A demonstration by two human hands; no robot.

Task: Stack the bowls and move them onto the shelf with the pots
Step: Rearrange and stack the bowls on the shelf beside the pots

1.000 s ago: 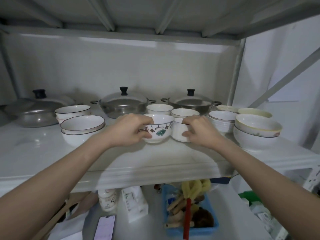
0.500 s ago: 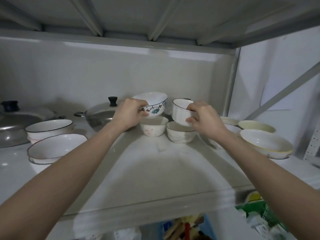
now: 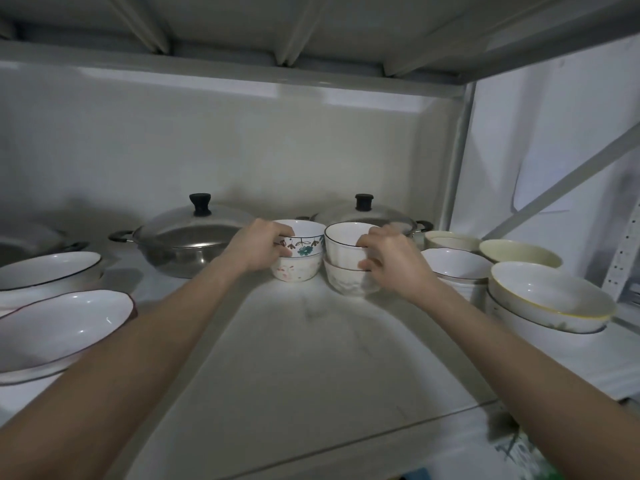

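The white shelf (image 3: 311, 358) carries everything here. At its back stand two lidded steel pots with black knobs, one to the left (image 3: 183, 244) and one further right (image 3: 367, 216), half hidden behind the hands. Wide white dishes (image 3: 62, 327) sit at the left edge, and a group of cream and white bowls (image 3: 550, 299) at the right.

In front of the pots are two short stacks, just beside each other. In the left stack, the white bowl with a teal flower and leaf band (image 3: 301, 239) sits nested in a pale bowl with faint pink marks (image 3: 296, 268). In the right stack, a plain white bowl with a thin dark rim (image 3: 343, 245) rests, slightly tilted, in a mottled whitish bowl (image 3: 349, 280).

The left hand (image 3: 258, 249) grips the flowered bowl, thumb over the rim and fingers (image 3: 284, 252) curled on its wall. The right hand (image 3: 393, 259) grips the dark-rimmed bowl likewise, with lower fingers (image 3: 363, 264) near the seam of the two bowls.

The step appears to be seating each upper bowl. To do it well, lower each bowl until it sits level, and correct the right one's tilt first. Loosen the fingers only when neither bowl rocks, and draw the thumbs straight up and out so the rims are not dragged. Keep the stacks from knocking together or against the pot behind.
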